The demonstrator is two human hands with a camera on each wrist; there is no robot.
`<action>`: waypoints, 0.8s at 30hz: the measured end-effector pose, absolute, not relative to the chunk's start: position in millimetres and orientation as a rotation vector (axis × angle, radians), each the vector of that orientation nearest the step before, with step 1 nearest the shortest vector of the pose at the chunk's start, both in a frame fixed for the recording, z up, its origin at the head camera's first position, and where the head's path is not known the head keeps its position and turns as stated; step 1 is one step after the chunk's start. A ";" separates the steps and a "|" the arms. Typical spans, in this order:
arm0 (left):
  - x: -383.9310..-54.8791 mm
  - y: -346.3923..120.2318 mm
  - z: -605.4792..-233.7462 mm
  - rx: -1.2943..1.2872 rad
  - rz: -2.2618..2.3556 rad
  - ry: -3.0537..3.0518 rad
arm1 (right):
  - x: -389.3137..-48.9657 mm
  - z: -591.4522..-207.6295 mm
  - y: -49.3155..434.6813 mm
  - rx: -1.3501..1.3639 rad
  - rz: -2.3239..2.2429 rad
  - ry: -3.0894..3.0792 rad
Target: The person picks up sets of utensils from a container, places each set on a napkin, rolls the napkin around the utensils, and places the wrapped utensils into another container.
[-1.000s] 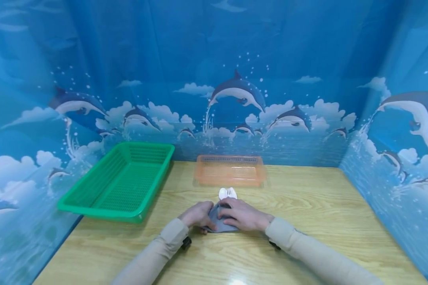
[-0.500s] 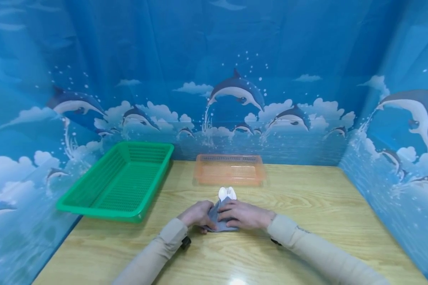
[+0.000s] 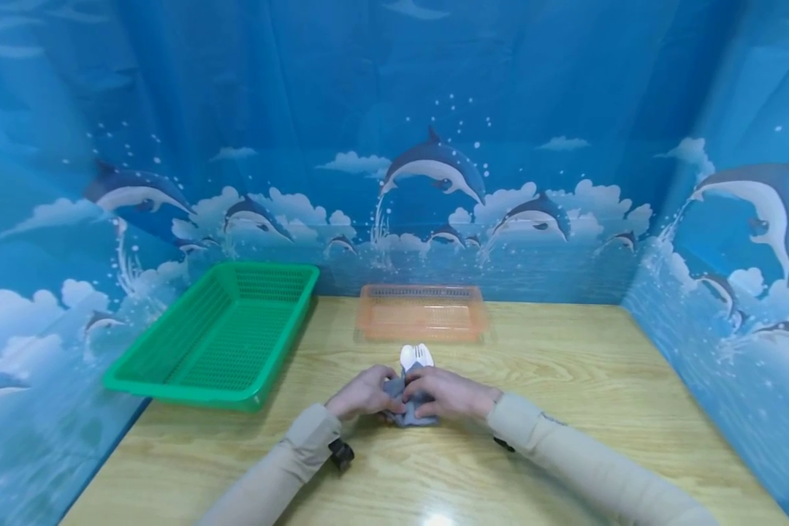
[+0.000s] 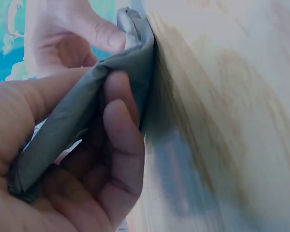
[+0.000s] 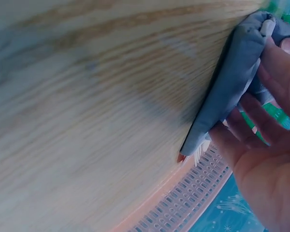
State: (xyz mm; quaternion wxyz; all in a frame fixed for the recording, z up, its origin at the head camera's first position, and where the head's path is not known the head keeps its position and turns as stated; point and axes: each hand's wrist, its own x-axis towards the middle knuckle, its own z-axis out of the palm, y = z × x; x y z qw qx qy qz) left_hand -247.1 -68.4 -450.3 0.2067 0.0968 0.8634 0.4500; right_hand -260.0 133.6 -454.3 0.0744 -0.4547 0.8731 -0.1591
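A grey cloth napkin (image 3: 413, 420) lies folded around white cutlery near the middle of the table. From its far end stick out the bowl of a white spoon (image 3: 408, 357) and the tines of a white fork (image 3: 424, 355). My left hand (image 3: 365, 392) grips the napkin's left side; in the left wrist view the fold (image 4: 130, 60) runs between thumb and curled fingers. From the right, my right hand (image 3: 452, 393) holds the bundle, its thumb and fingertips along the cloth (image 5: 232, 79). The cutlery's handles are mostly hidden by the cloth and hands.
Beyond the cutlery, a translucent orange basket (image 3: 423, 336) stands at the table's back edge. A large green basket (image 3: 256, 398) is at the left, overhanging the table's left side. Blue dolphin-print curtains (image 3: 342, 88) enclose the wooden table (image 3: 565, 380).
My left hand has brought the napkin's left side up and inward over the bundle, its fingers now closer to the right hand. My right hand stays on the napkin.
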 end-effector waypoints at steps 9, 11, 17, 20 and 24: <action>-243.0 -60.0 -453.8 0.278 1.406 2.336 | -256.6 -453.2 131.1 -1.241 -0.619 2.666; -242.5 -58.1 -454.7 0.278 1.446 2.306 | -256.0 -453.1 131.0 -1.223 -0.643 2.673; -243.8 -54.0 -456.4 0.272 1.463 2.322 | -254.4 -452.0 129.1 -1.196 -0.621 2.683; -245.0 -52.2 -456.9 0.253 1.497 2.305 | -253.8 -451.4 129.4 -1.179 -0.631 2.674; -247.2 -48.7 -457.7 0.220 1.631 2.167 | -253.5 -450.1 131.0 -1.157 -0.664 2.651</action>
